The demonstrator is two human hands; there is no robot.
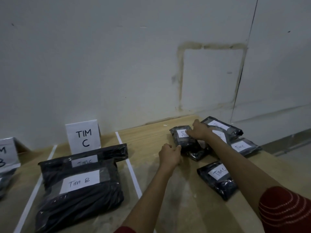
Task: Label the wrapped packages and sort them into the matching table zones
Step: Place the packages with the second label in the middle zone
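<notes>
Small package (185, 140): it is lying on the desk (185, 207) to the right of the white tape line (129, 165), and is resting partly on another dark wrapped bundle.
Paper label (181, 133): it is sitting on the small package's top and is reading "TIM B".
Left hand (169, 155): it is gripping the near end of the small package, fingers curling round the edge.
Right hand (200, 131): it is reaching over from the right and is pressing its fingers down on the paper label, thumb lifting clear.
Hands: they are working apart, one at each end of the same package.
Near package (218, 180): it is lying just under the right forearm, showing a "TIM C" slip.
Far packages (222, 126): two more are lying behind the right wrist by the desk's edge.
Large package (80, 195): it is sitting left of the tape line, marked "Tim B", and is overlapping a flatter parcel.
Sign (83, 137): it is standing upright against the wall, reading "TIM C".
</notes>
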